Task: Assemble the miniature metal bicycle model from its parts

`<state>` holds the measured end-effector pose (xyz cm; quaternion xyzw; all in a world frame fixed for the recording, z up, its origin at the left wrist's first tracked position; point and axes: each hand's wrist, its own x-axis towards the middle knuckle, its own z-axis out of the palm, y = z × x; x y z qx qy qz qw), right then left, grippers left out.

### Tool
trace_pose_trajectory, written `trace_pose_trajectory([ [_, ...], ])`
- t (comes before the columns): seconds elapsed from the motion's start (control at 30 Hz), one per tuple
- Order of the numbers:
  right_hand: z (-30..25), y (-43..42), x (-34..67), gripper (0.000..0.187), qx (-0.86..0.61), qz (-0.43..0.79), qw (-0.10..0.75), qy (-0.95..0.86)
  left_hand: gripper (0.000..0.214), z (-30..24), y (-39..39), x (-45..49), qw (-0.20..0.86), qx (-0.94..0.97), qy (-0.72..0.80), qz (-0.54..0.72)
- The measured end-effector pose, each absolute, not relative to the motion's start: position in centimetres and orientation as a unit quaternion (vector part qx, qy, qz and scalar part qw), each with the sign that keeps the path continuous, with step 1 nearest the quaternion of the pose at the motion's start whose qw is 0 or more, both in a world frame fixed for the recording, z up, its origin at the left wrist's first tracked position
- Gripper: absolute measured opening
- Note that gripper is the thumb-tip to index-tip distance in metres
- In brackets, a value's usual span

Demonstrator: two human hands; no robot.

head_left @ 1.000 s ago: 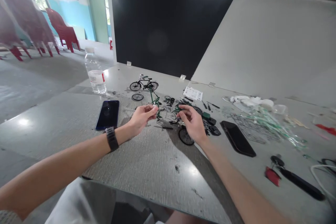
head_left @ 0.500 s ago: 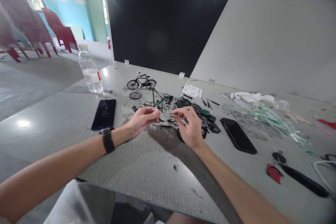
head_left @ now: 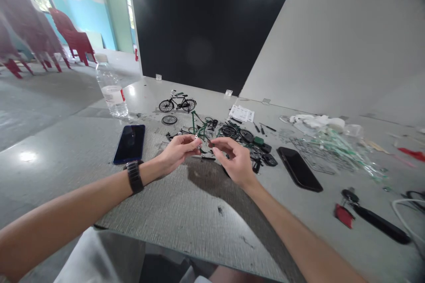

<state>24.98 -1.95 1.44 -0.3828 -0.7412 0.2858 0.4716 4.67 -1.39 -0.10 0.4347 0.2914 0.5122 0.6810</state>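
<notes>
Where the hands meet: just above the bench [head_left: 186, 212], in front of a heap of model-bike pieces.
Left hand [head_left: 175, 154]: fingers pinched narrow on a small silvery part [head_left: 198, 145].
Part's place: at the foot of the green frame [head_left: 195, 124], in the air between the two hands.
Frame: stands tilted behind the left fingertips; whether it is joined to the part cannot be told.
Right hand [head_left: 234, 162]: thumb and forefinger drawn close, tips just beside the left fingertips; too small to tell whether they grip anything.
Watch [head_left: 133, 177]: on the left wrist.
Wheels [head_left: 237, 133]: black, lying in the heap beyond the right hand.
Black bike [head_left: 177, 104]: upright, farther back on the bench.
Blue phone [head_left: 129, 143]: flat, left of the left hand.
Black phone [head_left: 299, 169]: flat, right of the heap.
Bottle [head_left: 111, 90]: upright, far left.
Leaflet [head_left: 243, 114]: behind the heap.
Tool [head_left: 378, 225]: black with a red piece, near the right edge.
</notes>
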Motion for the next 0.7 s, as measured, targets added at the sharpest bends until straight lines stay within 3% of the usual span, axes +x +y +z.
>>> trace_pose_trajectory([
  [0.17,1.43,-1.73,24.76,0.017,-0.424,0.298,0.513,-0.684,0.025,0.00,-1.46,4.81,0.681,0.434,0.290,0.513],
  [0.33,1.12,-1.22,24.65,0.035,-0.442,0.368,0.531,-0.623,0.025,-0.12,-1.42,4.86,0.685,0.436,0.284,0.510],
  [0.7,1.26,-1.06,24.81,0.033,-0.434,0.371,0.513,-0.641,0.024,-0.21,-1.40,4.87,0.682,0.430,0.293,0.514],
])
